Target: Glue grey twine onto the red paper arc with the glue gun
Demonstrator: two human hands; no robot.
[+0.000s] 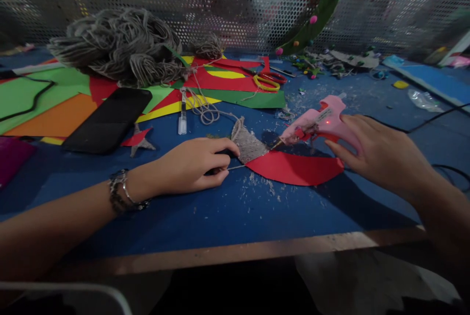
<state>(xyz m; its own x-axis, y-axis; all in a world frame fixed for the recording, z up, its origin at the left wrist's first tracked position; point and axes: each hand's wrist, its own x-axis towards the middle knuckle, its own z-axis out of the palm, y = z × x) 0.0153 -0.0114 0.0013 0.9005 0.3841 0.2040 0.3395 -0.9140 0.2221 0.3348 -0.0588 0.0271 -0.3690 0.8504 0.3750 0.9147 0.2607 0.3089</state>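
A curved red paper shape (pixel 297 168) lies on the blue table, its left part covered by rows of grey yarn (pixel 251 143). My right hand (pixel 378 151) is closed around a pink glue gun (pixel 323 122), its lit red light showing. The gun's nozzle points down-left, at the edge where yarn meets bare red paper. At the yarn-covered end, my left hand (pixel 200 163) has its fingers curled and pinched on the grey yarn strand, part of which runs along the table to the shape's lower edge. Its fingertips are at the shape's left side.
A big heap of grey yarn (pixel 121 46) sits at the back left on coloured paper sheets. Nearby are a black phone (pixel 110 119), a red-grey star (pixel 139 140), a capped pen-like tool (pixel 182 112) and yellow-handled scissors (pixel 266 83). A perforated metal screen (pixel 235 7) stands behind.
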